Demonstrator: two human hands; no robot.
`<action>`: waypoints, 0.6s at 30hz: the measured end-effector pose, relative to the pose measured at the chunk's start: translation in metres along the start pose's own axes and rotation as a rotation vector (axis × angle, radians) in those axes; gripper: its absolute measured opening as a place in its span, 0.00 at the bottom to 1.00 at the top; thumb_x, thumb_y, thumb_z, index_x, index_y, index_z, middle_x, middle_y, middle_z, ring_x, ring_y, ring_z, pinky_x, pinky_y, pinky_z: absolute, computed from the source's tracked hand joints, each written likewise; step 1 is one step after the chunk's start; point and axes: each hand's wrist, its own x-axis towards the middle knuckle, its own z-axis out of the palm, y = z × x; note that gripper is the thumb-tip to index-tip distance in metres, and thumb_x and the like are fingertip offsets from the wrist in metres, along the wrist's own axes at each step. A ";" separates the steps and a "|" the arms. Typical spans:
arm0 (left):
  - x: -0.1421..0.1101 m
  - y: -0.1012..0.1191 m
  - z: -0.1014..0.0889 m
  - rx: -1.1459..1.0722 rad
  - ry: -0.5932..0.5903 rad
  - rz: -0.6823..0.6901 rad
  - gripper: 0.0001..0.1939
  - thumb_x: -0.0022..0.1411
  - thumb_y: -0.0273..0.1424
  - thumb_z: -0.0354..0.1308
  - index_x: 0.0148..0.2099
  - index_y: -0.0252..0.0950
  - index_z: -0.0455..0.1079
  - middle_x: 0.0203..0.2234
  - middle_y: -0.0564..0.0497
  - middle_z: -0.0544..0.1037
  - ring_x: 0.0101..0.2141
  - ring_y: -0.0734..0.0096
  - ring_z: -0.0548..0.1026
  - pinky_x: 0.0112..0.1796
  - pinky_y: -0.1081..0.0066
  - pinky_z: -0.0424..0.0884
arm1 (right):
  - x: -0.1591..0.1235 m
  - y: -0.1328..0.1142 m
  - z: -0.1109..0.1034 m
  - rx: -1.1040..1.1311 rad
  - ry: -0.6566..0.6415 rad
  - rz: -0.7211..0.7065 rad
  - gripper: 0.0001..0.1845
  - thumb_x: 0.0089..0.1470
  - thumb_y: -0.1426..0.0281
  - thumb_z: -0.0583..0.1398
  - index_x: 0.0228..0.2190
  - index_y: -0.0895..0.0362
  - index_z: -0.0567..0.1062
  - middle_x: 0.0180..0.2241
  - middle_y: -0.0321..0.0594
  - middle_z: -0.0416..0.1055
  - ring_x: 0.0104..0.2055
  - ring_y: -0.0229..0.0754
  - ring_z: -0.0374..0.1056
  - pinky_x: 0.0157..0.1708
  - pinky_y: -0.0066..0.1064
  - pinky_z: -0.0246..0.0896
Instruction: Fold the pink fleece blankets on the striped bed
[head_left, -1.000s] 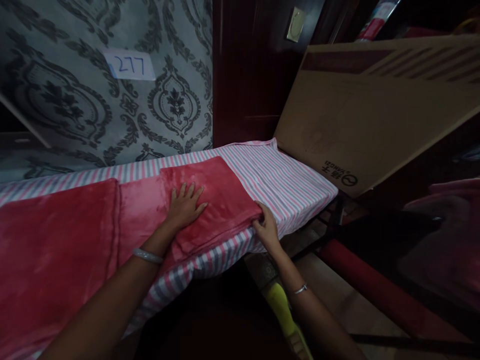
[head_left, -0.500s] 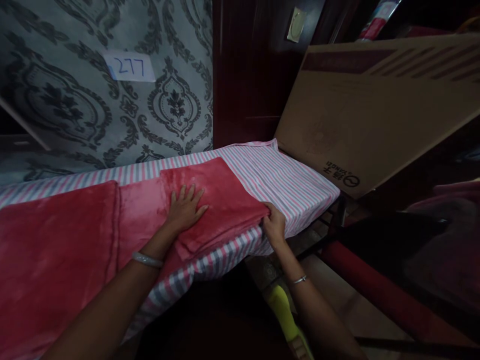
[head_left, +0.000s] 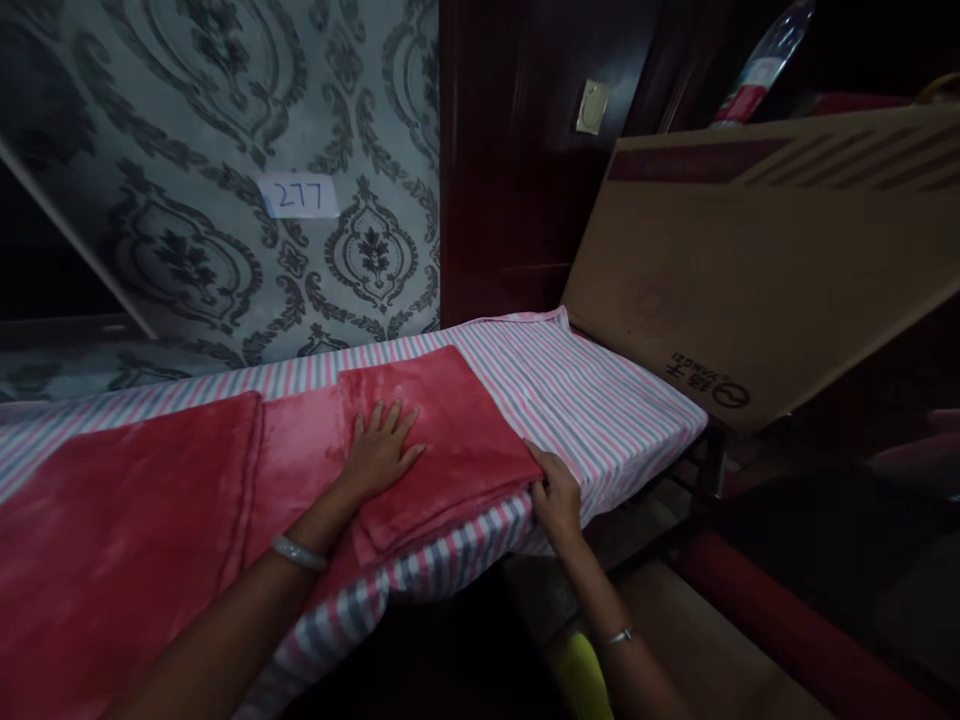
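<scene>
A red plush blanket [head_left: 439, 425] lies partly folded on a striped sheet, its right end doubled into a neat layered panel. My left hand [head_left: 379, 455] rests flat on that panel with its fingers spread. At the panel's near right corner, my right hand [head_left: 556, 497] grips the layered edge, thumb below and fingers over the top. Left of my left hand, a paler pink stretch [head_left: 296, 450] of the blanket shows. Beyond it spreads another folded red part [head_left: 142, 500], running out of view at the lower left.
The pink, grey and white striped sheet [head_left: 585, 390] covers a narrow bed-like surface along a patterned wall [head_left: 360, 100]. A large cardboard box [head_left: 757, 260] leans at the right end, with a plastic bottle [head_left: 761, 70] behind it. A yellow-green object [head_left: 581, 680] is below.
My view has tilted up, so the scene sits lower and slightly right. Both hands stay at the same places on the blanket; the right hand's fingers reach a little further over the corner.
</scene>
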 end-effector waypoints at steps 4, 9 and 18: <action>0.012 -0.002 -0.020 -0.075 -0.088 -0.014 0.31 0.69 0.45 0.49 0.69 0.40 0.60 0.68 0.39 0.59 0.66 0.41 0.58 0.60 0.41 0.58 | -0.003 0.001 0.003 -0.023 0.024 -0.050 0.36 0.50 0.80 0.51 0.60 0.51 0.71 0.52 0.42 0.74 0.52 0.46 0.71 0.51 0.40 0.70; 0.068 0.009 -0.043 -0.191 -0.014 0.022 0.24 0.71 0.38 0.43 0.60 0.34 0.69 0.58 0.36 0.73 0.58 0.53 0.71 0.59 0.55 0.64 | -0.003 0.006 0.005 -0.033 0.021 -0.127 0.40 0.49 0.81 0.51 0.63 0.47 0.67 0.53 0.39 0.73 0.54 0.45 0.70 0.52 0.39 0.70; 0.161 0.048 -0.005 -0.201 -0.076 -0.049 0.36 0.71 0.48 0.41 0.74 0.37 0.47 0.72 0.38 0.49 0.70 0.47 0.47 0.65 0.39 0.42 | -0.003 0.011 -0.001 -0.038 -0.026 -0.186 0.42 0.54 0.81 0.51 0.67 0.43 0.59 0.51 0.37 0.75 0.48 0.43 0.73 0.45 0.34 0.72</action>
